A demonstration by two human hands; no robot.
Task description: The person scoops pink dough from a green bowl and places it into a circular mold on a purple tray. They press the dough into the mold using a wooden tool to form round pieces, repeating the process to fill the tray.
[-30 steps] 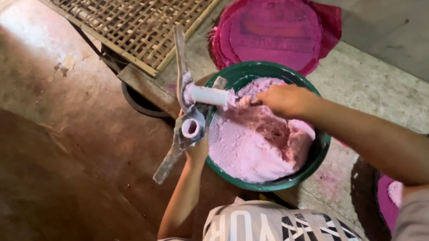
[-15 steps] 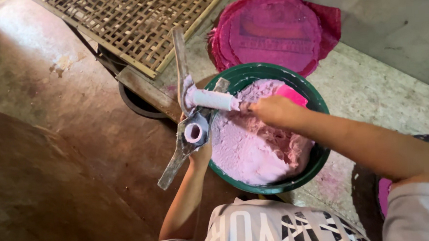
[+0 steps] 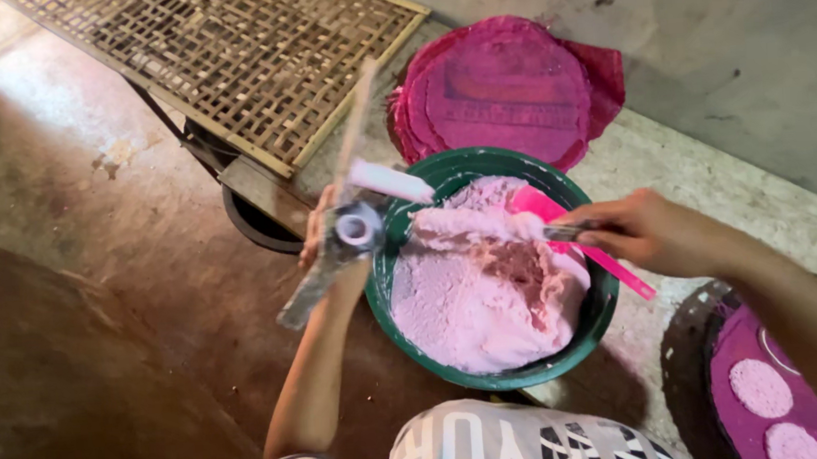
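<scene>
- Seen against the far wall, just behind the green bowl (image 3: 493,376): a stack of magenta sacking (image 3: 506,91), roughly round in outline, with one corner folded out at the right.
- Printed on its top face: a faded rectangular label panel (image 3: 504,96), darker red than the cloth around it, lettering too blurred to make out.
- At the bottom edge of the view: a grey garment (image 3: 526,444) bearing large white block print.
- No boxes, signs or screens visible anywhere else.

bare forearms, grey sleeves, white-lettered grey shirt (image 3: 525,440)
</scene>
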